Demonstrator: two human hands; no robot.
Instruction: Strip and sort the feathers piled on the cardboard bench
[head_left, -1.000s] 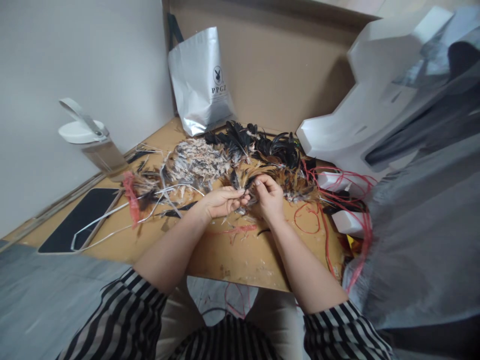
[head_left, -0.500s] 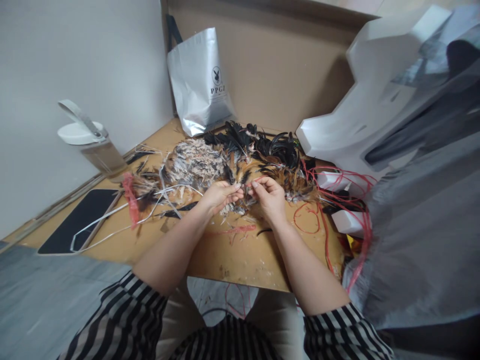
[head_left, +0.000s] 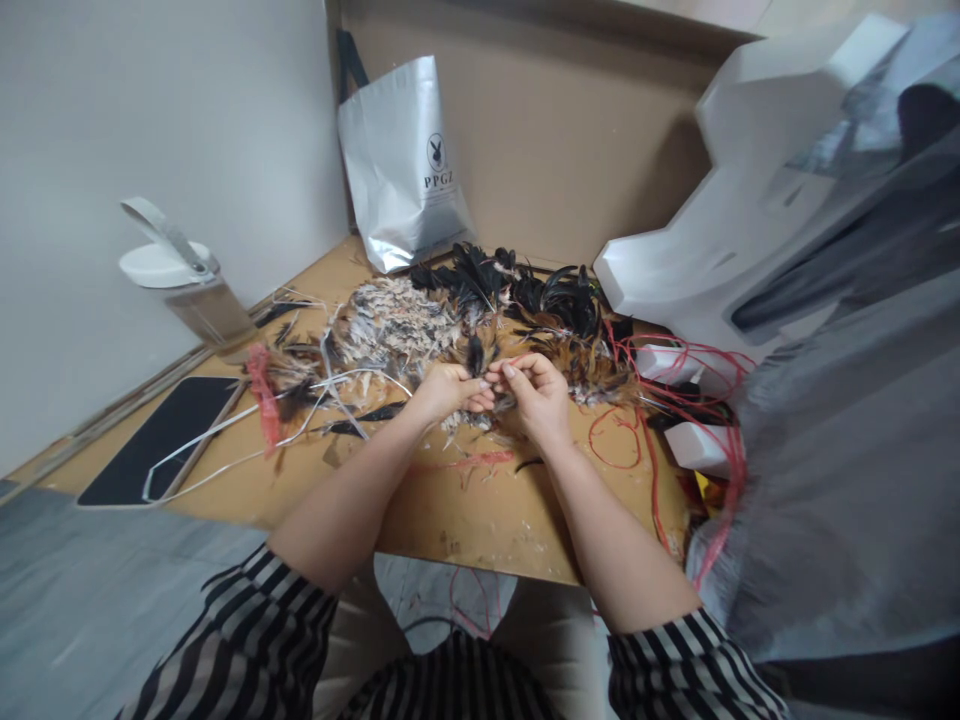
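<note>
Left hand pinches dark feather tuft, long axis pointing away; right hand just beside its base, grip unclear.

At the table, the person's left hand and right hand are facing each other just before the main heap of feathers, while a bag is standing behind the heap's left part, in front of the back panel. To the left, a phone is lying on the table and a bottle is standing behind it, while string is trailing along the right side
</note>
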